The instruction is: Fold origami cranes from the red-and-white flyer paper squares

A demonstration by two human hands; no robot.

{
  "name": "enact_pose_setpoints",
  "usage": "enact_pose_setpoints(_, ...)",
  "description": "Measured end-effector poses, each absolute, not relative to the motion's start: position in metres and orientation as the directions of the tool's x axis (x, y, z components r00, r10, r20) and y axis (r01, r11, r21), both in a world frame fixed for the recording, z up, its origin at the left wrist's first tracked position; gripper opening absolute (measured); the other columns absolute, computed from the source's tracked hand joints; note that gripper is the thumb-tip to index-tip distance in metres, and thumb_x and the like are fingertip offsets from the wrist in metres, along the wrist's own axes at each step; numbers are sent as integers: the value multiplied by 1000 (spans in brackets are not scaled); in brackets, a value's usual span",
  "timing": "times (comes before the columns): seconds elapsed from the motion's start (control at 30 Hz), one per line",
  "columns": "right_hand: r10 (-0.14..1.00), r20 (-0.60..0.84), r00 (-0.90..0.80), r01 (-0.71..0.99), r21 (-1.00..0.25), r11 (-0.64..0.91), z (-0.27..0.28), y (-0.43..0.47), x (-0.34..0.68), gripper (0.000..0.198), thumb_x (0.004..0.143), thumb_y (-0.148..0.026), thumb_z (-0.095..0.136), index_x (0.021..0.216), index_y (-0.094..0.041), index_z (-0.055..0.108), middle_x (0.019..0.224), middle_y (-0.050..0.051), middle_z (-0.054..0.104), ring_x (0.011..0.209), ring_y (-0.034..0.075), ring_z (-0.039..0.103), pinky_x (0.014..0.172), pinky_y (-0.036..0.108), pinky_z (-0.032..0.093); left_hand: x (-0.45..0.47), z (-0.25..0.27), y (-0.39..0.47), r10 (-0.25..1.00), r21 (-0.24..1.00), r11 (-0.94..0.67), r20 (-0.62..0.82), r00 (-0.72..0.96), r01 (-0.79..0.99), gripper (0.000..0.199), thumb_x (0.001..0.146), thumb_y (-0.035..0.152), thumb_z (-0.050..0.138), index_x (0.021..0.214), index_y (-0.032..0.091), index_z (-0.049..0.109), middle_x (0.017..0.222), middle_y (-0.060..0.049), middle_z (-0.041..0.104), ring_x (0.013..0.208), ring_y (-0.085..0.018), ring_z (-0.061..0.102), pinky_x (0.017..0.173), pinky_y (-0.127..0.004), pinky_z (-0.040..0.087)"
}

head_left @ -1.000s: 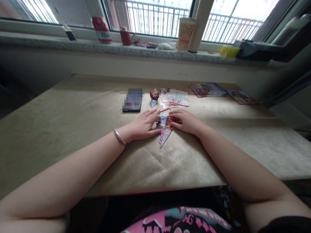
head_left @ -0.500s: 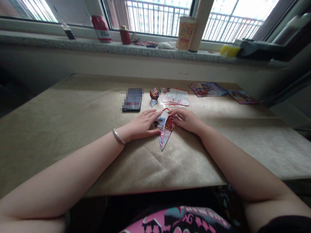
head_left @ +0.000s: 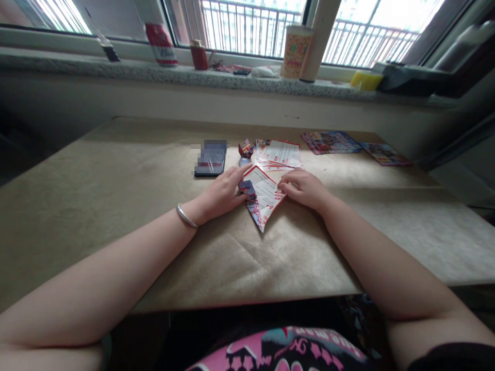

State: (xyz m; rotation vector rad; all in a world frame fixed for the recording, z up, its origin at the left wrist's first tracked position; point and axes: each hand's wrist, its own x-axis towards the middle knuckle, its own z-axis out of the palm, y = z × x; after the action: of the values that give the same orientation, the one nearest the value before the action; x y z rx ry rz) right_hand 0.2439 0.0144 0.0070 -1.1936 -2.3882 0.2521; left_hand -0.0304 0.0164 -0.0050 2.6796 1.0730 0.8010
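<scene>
A creased, printed sheet of paper [head_left: 266, 191] lies on the table between my hands, its white text side with a red border facing up. Its left edge is still folded inward, showing the coloured picture side, while the right part is opened out. My left hand [head_left: 223, 191], with a silver bangle at the wrist, holds that left fold between thumb and fingers. At the right corner, my right hand [head_left: 305, 188] pinches the paper with its fingertips. Just beyond the sheet stands a small folded paper figure [head_left: 246, 149], partly behind my left fingers.
A phone [head_left: 212, 157] lies left of the paper figure. Behind the sheet is a stack of printed papers [head_left: 279, 153]; colourful cards [head_left: 330, 142] lie farther right on the table [head_left: 116, 206]. On the windowsill stand a red can [head_left: 161, 45], a red lighter-like object [head_left: 198, 55] and a paper cup [head_left: 296, 51].
The right flap of the paper has been unfolded outward, uncovering the white text side. My right hand has moved slightly right with that corner; my left hand shifted slightly left.
</scene>
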Motion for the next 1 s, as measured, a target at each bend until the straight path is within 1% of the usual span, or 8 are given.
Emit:
enact_pose_setpoints(0.07,781,298,-549,722,-302,623,8,14,243,21,88,-32,56,77,-21,69,87,7,72,89,23,64,85,37,48,-32,-4,18,652,321,-757,437,620,570,51,89,26,58,137,17,45,118,-12,58,105,-22,58,98,-39,49)
enact_pose_setpoints(0.17,768,287,-573,726,-258,638,7,13,241,16,86,-33,61,82,-21,71,89,6,72,88,22,63,82,36,48,-36,-1,20,595,292,-803,438,674,520,16,92,27,51,98,19,64,99,-8,62,91,-18,59,88,-34,51)
enact_pose_setpoints(0.27,757,312,-574,734,-215,644,4,14,242,15,85,-32,63,91,-22,73,97,7,72,94,23,62,87,38,48,-41,2,23,548,227,-833,464,696,505,16,92,25,51,82,20,62,93,-4,67,90,-16,61,101,-38,44)
enact_pose_setpoints(0.47,712,384,-588,696,-207,687,0,20,244,17,88,-21,58,92,-23,74,101,6,73,99,23,62,94,40,48,-46,7,24,554,83,-806,452,699,586,21,92,24,48,84,20,67,101,-5,71,100,-18,64,111,-45,35)
enact_pose_setpoints(0.67,690,306,-656,649,-236,723,3,13,237,19,89,-22,57,96,-21,74,106,7,73,101,22,65,94,39,49,-50,14,20,558,46,-821,273,784,569,25,91,31,48,99,24,71,108,-5,72,105,-21,64,118,-50,22)
enact_pose_setpoints(0.77,716,283,-638,676,-239,697,3,9,232,20,90,-28,59,101,-21,74,111,8,73,103,23,65,95,40,49,-52,16,20,588,98,-807,210,781,582,34,95,44,45,106,24,70,117,-5,71,109,-22,64,116,-50,27)
enact_pose_setpoints(0.9,734,257,-629,702,-217,678,1,5,224,29,88,-35,62,110,-20,72,121,9,70,112,25,63,102,42,48,-44,11,16,643,62,-759,225,732,648,36,96,42,43,106,20,70,117,-7,71,109,-25,64,113,-50,32)
enact_pose_setpoints(1.0,757,237,-608,732,-200,651,0,1,214,43,86,-40,64,121,-15,68,129,13,65,119,28,59,107,43,45,-31,6,8,678,56,-727,215,703,684,40,94,36,44,118,13,65,128,-14,65,120,-27,58,110,-44,39)
